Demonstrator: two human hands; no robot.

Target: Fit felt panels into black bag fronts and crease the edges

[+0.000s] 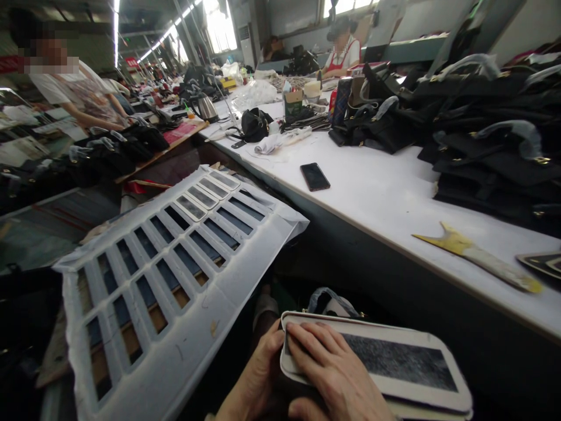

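A cream handbag (421, 383) lies tilted across my lap, a flat side with rounded corners facing up. A dark, speckled rectangular panel (394, 358) sits in the middle of that side. My left hand (258, 365) grips the bag's left corner, thumb at the rim and fingers mostly hidden beneath. Across the left end of the panel lies my right hand (337, 374), fingers stretched flat on the surface and thumb lower, by the near edge. A plastic-wrapped handle (328, 295) shows just beyond the bag.
To the left stands a white-covered rack (236, 351) with rectangular slots; several pale-rimmed dark pieces (193, 207) lie at its far end. The white table (368, 193) holds a phone (314, 176), a yellow-ended tool (477, 257) and piled black bags (495, 152). Two people are farther back.
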